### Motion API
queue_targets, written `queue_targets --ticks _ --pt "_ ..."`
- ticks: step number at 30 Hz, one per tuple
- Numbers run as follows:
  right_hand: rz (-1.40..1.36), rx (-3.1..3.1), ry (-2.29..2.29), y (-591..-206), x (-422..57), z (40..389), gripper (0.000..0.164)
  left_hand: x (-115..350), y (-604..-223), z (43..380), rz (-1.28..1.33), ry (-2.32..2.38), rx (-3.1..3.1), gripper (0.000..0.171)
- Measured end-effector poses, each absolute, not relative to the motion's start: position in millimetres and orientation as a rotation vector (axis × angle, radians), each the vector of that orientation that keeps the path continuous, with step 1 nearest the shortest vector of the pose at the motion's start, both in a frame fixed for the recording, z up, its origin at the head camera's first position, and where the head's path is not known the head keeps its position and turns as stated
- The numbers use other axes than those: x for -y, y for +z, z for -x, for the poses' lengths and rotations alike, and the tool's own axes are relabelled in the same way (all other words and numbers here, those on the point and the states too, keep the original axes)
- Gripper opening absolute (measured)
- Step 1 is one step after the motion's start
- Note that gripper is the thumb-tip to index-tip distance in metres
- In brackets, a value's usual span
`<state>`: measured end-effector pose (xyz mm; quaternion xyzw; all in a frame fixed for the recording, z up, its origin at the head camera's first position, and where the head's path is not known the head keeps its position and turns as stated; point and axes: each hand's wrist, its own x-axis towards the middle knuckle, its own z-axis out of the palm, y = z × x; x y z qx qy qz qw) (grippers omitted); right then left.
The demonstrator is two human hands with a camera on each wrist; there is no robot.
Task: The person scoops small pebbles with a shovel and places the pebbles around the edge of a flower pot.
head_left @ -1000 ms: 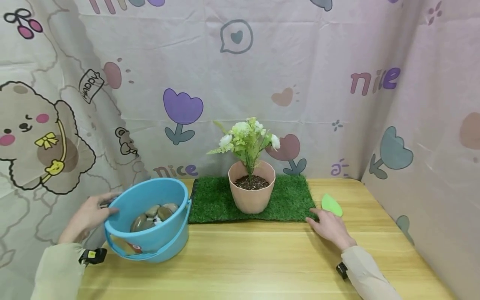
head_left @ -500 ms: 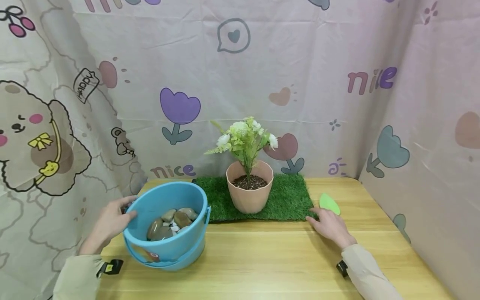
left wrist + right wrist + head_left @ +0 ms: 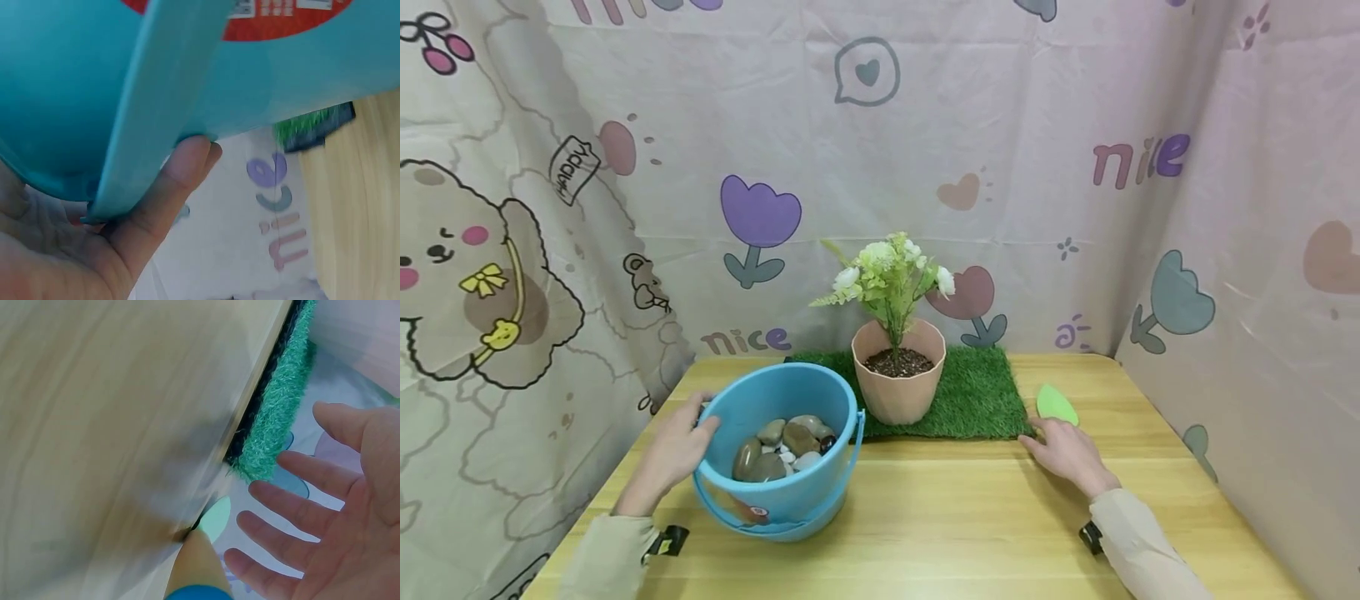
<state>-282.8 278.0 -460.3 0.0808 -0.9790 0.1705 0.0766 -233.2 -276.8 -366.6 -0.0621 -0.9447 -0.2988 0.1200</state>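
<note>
A light blue bucket (image 3: 797, 500) stands at the left front, with several smooth stones (image 3: 786, 450) inside. My left hand (image 3: 677, 442) grips its left rim; close up in the left wrist view, thumb (image 3: 169, 187) and fingers hold the bucket's edge. Whether its base touches the table is unclear. My right hand (image 3: 1067, 454) lies by the front right corner of a green turf mat (image 3: 981, 392), fingers spread and holding nothing. Partly behind that hand is a small trowel with a green leaf-shaped blade (image 3: 1056, 404) and a wood-coloured, blue-banded handle (image 3: 199, 565).
On the mat stands a pink pot (image 3: 898, 400) of soil with an artificial white-flowered plant (image 3: 891, 283), just right of the bucket. A printed curtain (image 3: 1045, 125) encloses the back and sides of the wooden table (image 3: 940, 508).
My left hand has moved the bucket to the right across the table's left part, so it now overlaps the mat's left end in view. The right hand has hardly moved.
</note>
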Motion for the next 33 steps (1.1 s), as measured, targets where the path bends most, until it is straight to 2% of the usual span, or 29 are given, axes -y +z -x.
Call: queue_targets --ticks 16,29,33 --pt "-0.214 2.936 0.509 -465 -286 280 0.047 224 -371 232 0.217 -1.037 2.789 0.041" --pt "-0.214 2.931 0.464 -463 -296 274 0.047 200 -377 230 0.187 -1.057 2.747 0.040" --pt "-0.215 2.953 0.430 -462 -304 267 0.053 194 -378 229 0.171 -1.065 2.724 0.041"
